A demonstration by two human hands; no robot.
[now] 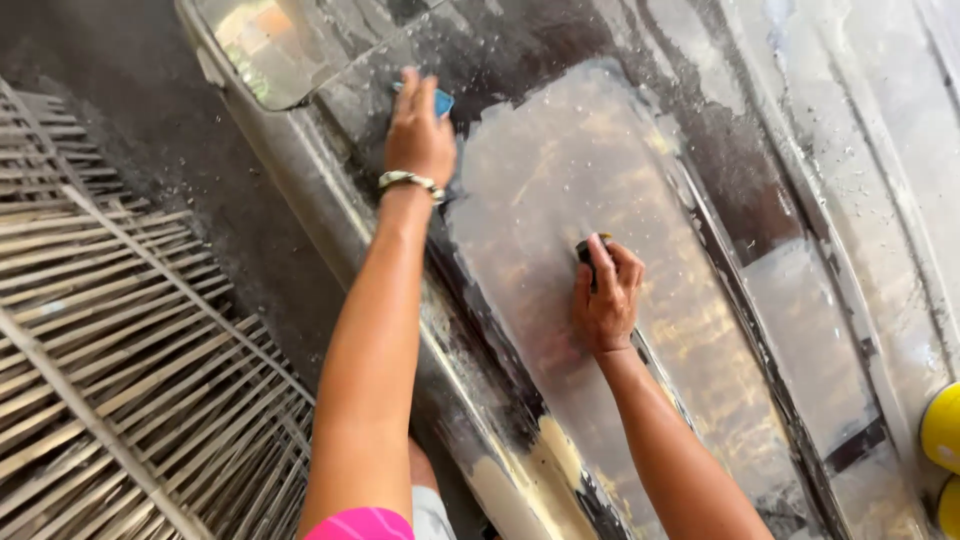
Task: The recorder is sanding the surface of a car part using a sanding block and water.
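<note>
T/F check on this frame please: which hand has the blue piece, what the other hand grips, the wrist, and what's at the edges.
1. The left hand presses a blue piece onto the wet panel. True.
2. The right hand is empty. False: its fingers wrap a small dark block.
3. A bracelet sits on the left wrist. True.
4. Both hands rest on the slatted rack. False: both are on the panel; the rack lies apart to the left.
5. Yellow objects show at the right edge. True.
</note>
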